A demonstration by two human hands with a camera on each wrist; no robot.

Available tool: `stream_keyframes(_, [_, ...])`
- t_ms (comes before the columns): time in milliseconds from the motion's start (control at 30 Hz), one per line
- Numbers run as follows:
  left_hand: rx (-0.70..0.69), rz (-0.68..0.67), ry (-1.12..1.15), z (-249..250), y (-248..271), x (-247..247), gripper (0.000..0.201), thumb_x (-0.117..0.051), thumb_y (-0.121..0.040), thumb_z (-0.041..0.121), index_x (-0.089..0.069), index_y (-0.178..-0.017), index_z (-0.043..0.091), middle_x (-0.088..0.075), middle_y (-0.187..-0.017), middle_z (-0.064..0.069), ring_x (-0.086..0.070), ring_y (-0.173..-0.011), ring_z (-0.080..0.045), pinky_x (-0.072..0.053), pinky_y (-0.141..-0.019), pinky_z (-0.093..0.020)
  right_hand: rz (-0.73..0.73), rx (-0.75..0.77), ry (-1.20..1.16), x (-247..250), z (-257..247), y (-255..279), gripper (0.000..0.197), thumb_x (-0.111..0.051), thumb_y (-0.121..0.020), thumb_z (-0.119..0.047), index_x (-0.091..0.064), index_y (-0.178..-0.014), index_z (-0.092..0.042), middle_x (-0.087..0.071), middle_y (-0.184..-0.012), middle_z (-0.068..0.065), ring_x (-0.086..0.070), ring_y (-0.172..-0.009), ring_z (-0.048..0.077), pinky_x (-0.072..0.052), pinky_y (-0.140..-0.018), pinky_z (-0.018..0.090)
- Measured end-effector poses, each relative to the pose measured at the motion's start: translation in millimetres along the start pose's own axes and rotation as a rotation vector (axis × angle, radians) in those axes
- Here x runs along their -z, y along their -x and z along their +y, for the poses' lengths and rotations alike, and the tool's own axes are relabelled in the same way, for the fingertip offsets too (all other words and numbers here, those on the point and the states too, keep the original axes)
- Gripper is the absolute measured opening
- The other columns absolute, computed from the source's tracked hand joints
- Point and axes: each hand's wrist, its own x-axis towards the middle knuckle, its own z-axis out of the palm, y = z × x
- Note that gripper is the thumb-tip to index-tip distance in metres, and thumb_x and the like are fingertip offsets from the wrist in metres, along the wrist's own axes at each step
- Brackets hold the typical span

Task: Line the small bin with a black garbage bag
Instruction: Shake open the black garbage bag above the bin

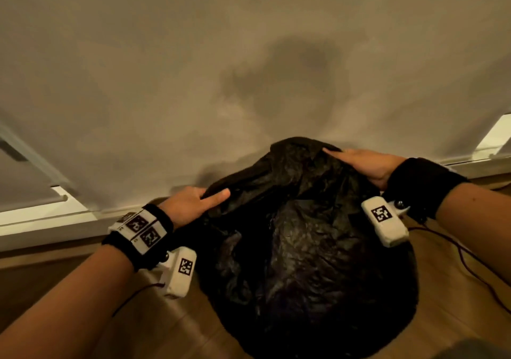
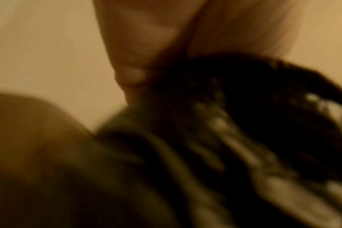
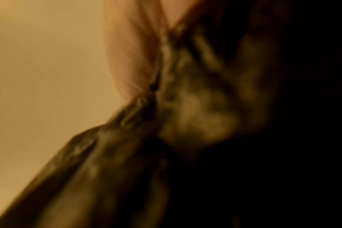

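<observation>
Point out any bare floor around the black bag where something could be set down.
Bare wooden floor lies between the left forearm and the crinkled black plastic garbage bag. Right of the bag, the floor is crossed by a thin red cable. The far side is crowded: left hand, right hand, then the wall.

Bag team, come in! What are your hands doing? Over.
Left hand and right hand both gripping black bag top edge. Bag covers bin, bin hidden. Nothing in the way.

Head view looking down and forward from above toward the wall (image 1: 193, 68) at twelve o'clock. Both wrist views pressing blurrily close along the fingers, sharing with it the black garbage bag (image 1: 304, 248) (image 2: 234, 115) (image 3: 127, 169).
</observation>
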Motion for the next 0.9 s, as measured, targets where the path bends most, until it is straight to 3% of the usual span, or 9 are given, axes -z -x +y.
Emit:
stream_keyframes(100, [-0.15, 0.012, 0.029, 17.6, -0.2, -7.0, 0.109, -0.072, -0.053, 0.073, -0.03, -0.143, 0.028, -0.05, -0.126, 0.013, -0.055, -0.114, -0.007, -0.045, -0.091, -0.024, -0.065, 0.002, 0.25, -9.8, -11.5, -0.1, 0.05, -0.056, -0.083, -0.05, -0.068, -0.106, -0.007, -0.073, -0.106, 0.013, -0.071, -0.093, 0.024, -0.056, -0.086, 0.035])
stream_keyframes(167, [-0.214, 0.01, 0.184, 36.2, -1.6, -18.0, 0.125, -0.077, -0.051, 0.064, -0.005, -0.148, 0.033, -0.038, -0.134, 0.01, -0.047, -0.121, -0.009, -0.045, -0.091, -0.02, -0.139, 0.016, 0.432, -24.7, -19.6, 1.7, 0.042, -0.053, -0.087, -0.049, -0.071, -0.098, -0.013, -0.075, -0.101, 0.008, -0.072, -0.09, 0.021, -0.056, -0.083, 0.031])
stream_keyframes(333, [-0.238, -0.142, 0.117, 58.0, -3.9, -52.9, 0.045, -0.077, -0.07, 0.049, -0.062, -0.111, 0.04, -0.065, -0.123, 0.005, -0.06, -0.115, -0.011, -0.046, -0.104, -0.038, -0.146, 0.231, 0.708, -55.5, -31.0, -3.2, 0.012, -0.064, -0.089, -0.029, -0.068, -0.097, -0.021, -0.071, -0.094, -0.002, -0.068, -0.084, 0.008, -0.052, -0.076, 0.021])
stream_keyframes(500, [-0.135, 0.118, 0.458, 31.0, -7.1, -40.6, 0.033, -0.077, -0.072, 0.043, -0.072, -0.103, 0.033, -0.073, -0.108, 0.002, -0.068, -0.103, -0.019, -0.049, -0.099, -0.044, 0.087, 0.255, 0.743, -29.5, -35.9, 15.3, 0.098, -0.071, -0.068, -0.064, -0.026, -0.148, -0.028, -0.034, -0.15, -0.001, -0.036, -0.136, 0.018, -0.033, -0.108, 0.033])
stream_keyframes(600, [-0.083, 0.157, 0.75, 16.1, -7.4, -28.1, 0.054, -0.077, -0.07, 0.046, -0.067, -0.118, 0.026, -0.07, -0.116, -0.004, -0.068, -0.105, -0.023, -0.049, -0.097, -0.043, 0.125, 0.21, 0.681, -0.4, -29.6, 27.6, 0.126, -0.07, -0.054, -0.074, 0.0, -0.152, -0.035, 0.0, -0.161, -0.007, -0.005, -0.148, 0.016, -0.014, -0.12, 0.045])
stream_keyframes(700, [-0.051, 0.114, 0.928, 10.4, -9.3, -24.3, 0.051, -0.071, -0.08, 0.044, -0.062, -0.125, 0.023, -0.067, -0.123, -0.006, -0.063, -0.114, -0.027, -0.046, -0.1, -0.045, 0.134, 0.119, 0.295, 13.0, -10.2, 20.0, 0.141, -0.074, -0.043, -0.075, 0.005, -0.152, -0.034, 0.001, -0.162, -0.003, -0.005, -0.148, 0.016, -0.012, -0.118, 0.042])
stream_keyframes(767, [-0.013, 0.105, 0.97, 8.6, -12.7, -28.0, 0.054, -0.073, -0.077, 0.047, -0.063, -0.124, 0.024, -0.067, -0.123, -0.007, -0.063, -0.114, -0.029, -0.045, -0.101, -0.048, 0.021, -0.014, 0.1, 8.4, 12.1, 11.0, 0.152, -0.077, -0.024, -0.079, -0.016, -0.152, -0.025, -0.028, -0.157, 0.002, -0.033, -0.14, 0.018, -0.033, -0.111, 0.038])
stream_keyframes(833, [0.028, 0.143, 0.971, 9.4, -16.2, -30.7, 0.055, -0.076, -0.073, 0.047, -0.064, -0.122, 0.023, -0.069, -0.119, -0.008, -0.065, -0.11, -0.03, -0.046, -0.1, -0.049, -0.17, -0.099, -0.068, -6.6, 24.7, 5.1, 0.124, -0.085, -0.021, -0.07, -0.058, -0.13, -0.017, -0.063, -0.13, 0.007, -0.065, -0.11, 0.02, -0.055, -0.086, 0.033])
stream_keyframes(900, [0.081, 0.189, 0.926, 9.9, -19.1, -33.2, 0.059, -0.078, -0.07, 0.046, -0.064, -0.121, 0.02, -0.071, -0.114, -0.008, -0.067, -0.105, -0.03, -0.049, -0.097, -0.049, -0.261, -0.077, -0.174, -28.7, 23.0, 4.0, 0.091, -0.09, -0.026, -0.059, -0.075, -0.103, -0.015, -0.073, -0.109, 0.008, -0.072, -0.093, 0.021, -0.059, -0.076, 0.031])
